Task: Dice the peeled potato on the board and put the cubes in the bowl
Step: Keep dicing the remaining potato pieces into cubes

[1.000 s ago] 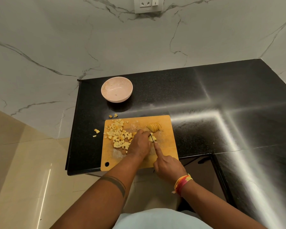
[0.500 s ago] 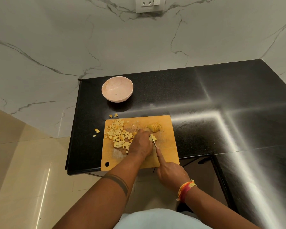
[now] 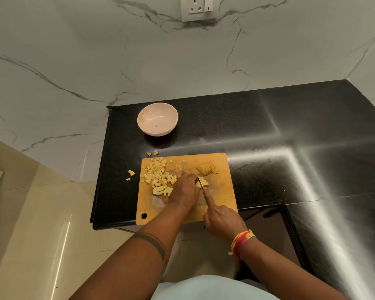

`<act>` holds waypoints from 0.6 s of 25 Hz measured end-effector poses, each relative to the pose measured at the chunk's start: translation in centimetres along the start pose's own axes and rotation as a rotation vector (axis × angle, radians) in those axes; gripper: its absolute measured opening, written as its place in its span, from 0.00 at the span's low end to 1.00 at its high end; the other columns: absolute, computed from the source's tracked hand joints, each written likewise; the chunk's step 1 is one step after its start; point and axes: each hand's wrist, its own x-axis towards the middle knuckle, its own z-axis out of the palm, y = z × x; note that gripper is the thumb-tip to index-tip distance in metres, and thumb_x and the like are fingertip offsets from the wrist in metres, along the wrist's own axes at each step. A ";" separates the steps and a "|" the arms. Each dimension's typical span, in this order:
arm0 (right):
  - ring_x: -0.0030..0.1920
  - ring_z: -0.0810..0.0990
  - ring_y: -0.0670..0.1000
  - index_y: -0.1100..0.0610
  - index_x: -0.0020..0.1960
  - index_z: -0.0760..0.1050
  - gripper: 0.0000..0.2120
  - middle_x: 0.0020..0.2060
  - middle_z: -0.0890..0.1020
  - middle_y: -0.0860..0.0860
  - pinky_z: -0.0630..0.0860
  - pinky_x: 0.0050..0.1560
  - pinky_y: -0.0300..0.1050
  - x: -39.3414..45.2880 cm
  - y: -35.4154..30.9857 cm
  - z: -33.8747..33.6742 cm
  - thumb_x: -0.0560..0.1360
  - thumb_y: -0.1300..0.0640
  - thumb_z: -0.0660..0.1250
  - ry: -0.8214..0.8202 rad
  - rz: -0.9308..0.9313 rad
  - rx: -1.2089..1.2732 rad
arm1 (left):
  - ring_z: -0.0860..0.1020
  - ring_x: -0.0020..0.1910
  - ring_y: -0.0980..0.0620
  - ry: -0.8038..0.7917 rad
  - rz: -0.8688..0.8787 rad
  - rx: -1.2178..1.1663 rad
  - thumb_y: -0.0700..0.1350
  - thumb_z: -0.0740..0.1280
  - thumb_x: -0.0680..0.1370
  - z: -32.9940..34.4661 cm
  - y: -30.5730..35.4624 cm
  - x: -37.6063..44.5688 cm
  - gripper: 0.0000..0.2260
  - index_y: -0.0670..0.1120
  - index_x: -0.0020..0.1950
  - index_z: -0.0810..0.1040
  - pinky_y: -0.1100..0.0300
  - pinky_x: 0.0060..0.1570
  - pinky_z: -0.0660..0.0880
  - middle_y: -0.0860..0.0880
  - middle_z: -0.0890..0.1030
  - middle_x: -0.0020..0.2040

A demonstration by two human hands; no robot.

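Head view: a black desk [image 3: 268, 131] is seen carrying a wooden cutting board [image 3: 221, 204], with an empty pink bowl [image 3: 157, 119] set well beyond it. Diced potato cubes [image 3: 158, 178] are heaped at the board's left, uncut slices [image 3: 206, 168] near its far edge. A potato piece [image 3: 202, 182] is pinned by the curled left hand [image 3: 185, 192] while a knife [image 3: 200, 184] is gripped by the right hand [image 3: 222, 221], forefinger laid along it. Dicing is judged midway; more cuts, then transfer, are called for

Home kitchen: black granite counter [image 3: 268, 126], marble backsplash [image 3: 95, 50], wall socket [image 3: 199, 7], chopping board [image 3: 221, 191].
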 end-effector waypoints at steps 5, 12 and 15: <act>0.35 0.77 0.57 0.44 0.82 0.36 0.36 0.40 0.80 0.56 0.76 0.38 0.51 1.0 -0.4 0.2 0.82 0.50 0.53 -0.025 0.003 0.004 | 0.75 0.59 0.44 -0.002 -0.016 0.004 0.44 0.65 0.82 0.1 0.2 0.4 0.09 0.46 0.61 0.78 0.49 0.57 0.75 0.46 0.75 0.59; 0.33 0.75 0.54 0.44 0.81 0.32 0.37 0.37 0.76 0.53 0.76 0.38 0.50 -1.3 0.4 0.9 0.82 0.50 0.53 -0.047 0.006 -0.002 | 0.76 0.59 0.44 0.021 -0.036 0.007 0.44 0.65 0.81 0.2 0.4 0.5 0.11 0.46 0.62 0.78 0.51 0.56 0.75 0.45 0.76 0.59; 0.32 0.76 0.53 0.43 0.81 0.32 0.37 0.35 0.77 0.51 0.76 0.36 0.50 -2.7 1.1 0.8 0.82 0.51 0.53 -0.027 -0.002 0.018 | 0.75 0.61 0.45 0.030 -0.042 0.001 0.43 0.65 0.82 0.3 0.3 0.6 0.11 0.45 0.64 0.77 0.52 0.57 0.74 0.46 0.76 0.60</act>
